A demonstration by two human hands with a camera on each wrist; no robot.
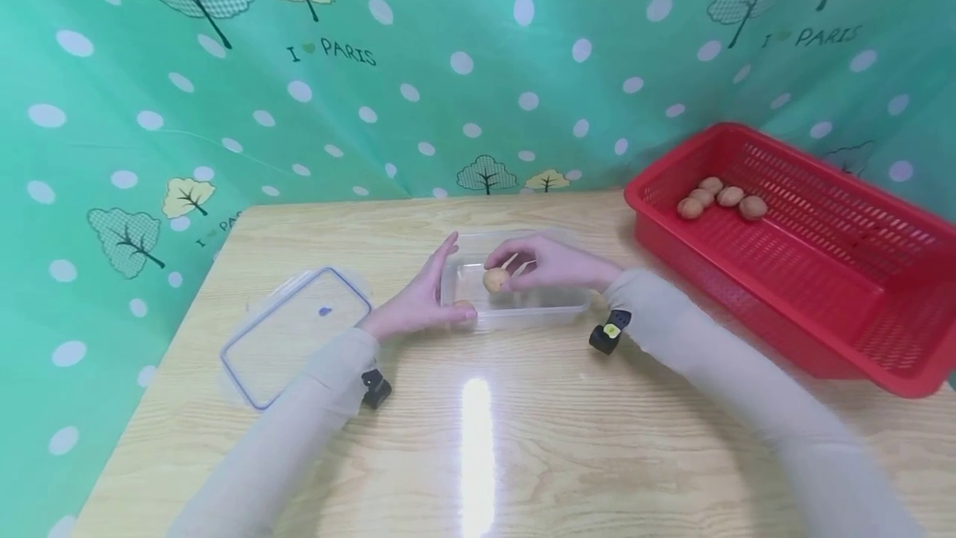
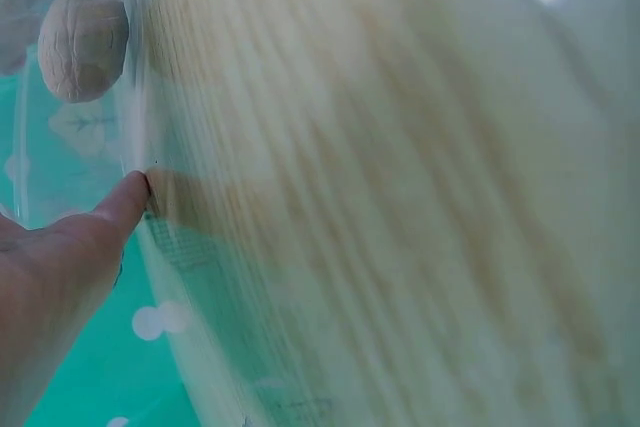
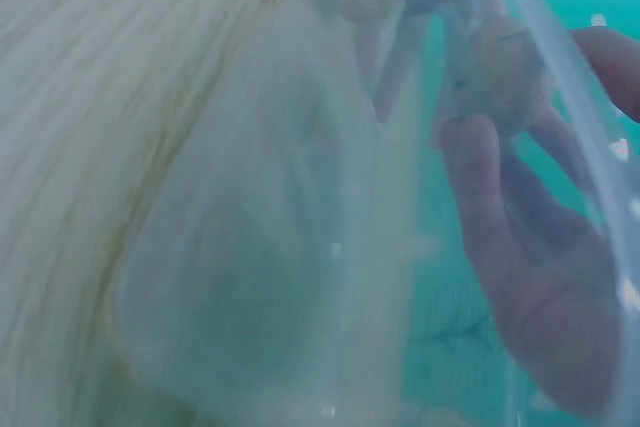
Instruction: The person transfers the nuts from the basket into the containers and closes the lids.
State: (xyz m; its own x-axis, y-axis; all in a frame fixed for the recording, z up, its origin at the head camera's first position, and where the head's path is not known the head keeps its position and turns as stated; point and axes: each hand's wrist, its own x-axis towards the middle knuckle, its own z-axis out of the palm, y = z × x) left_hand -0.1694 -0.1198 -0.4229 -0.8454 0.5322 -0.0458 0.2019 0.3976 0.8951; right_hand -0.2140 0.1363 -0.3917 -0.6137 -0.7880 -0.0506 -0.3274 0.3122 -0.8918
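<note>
A clear plastic container (image 1: 553, 299) stands near the middle of the table. My left hand (image 1: 417, 297) spans its left end with straight fingers, the thumb lying along the front wall. Inside, my right hand (image 1: 548, 262) pinches a walnut (image 1: 496, 279) between thumb and fingertips. Through the clear wall, the right wrist view also shows this held walnut (image 3: 503, 77). A second walnut (image 2: 85, 44) lies in the container by the front wall, close to the left thumb. Glare and the cloudy plastic blur the container's inside.
A red plastic basket (image 1: 754, 314) stands on the right, with several walnuts (image 1: 730, 197) in its far left corner. The clear lid (image 1: 299, 339) with a blue seal lies on the left. A green patterned cloth (image 1: 418, 90) hangs behind the wooden table (image 1: 568, 447).
</note>
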